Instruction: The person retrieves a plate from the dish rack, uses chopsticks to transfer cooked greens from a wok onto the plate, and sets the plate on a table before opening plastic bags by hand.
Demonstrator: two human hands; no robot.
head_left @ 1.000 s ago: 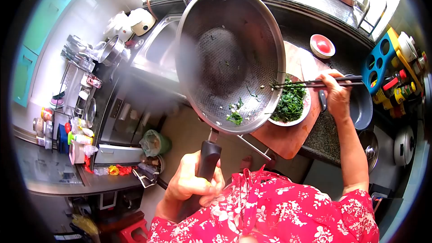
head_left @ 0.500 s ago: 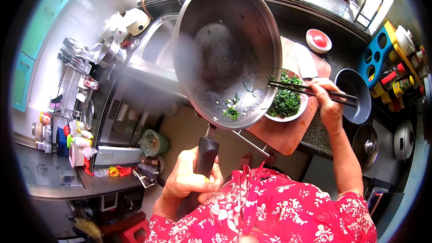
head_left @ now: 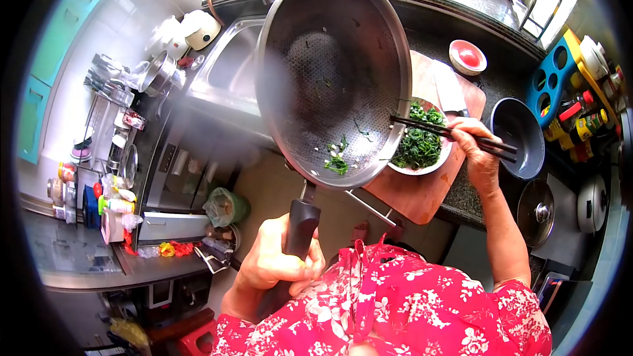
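Left hand (head_left: 280, 257) fisted; right hand (head_left: 476, 151) pinched

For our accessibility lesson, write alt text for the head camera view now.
A left hand grips a wok tilted beside a bowl of chopped greens, while the right hand holds dark chopsticks at its rim. The bowl sits on a wooden cutting board.

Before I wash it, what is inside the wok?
Inside the wok: green scraps and white bits, mostly near the handle. Blur hides some of the wok's left side.
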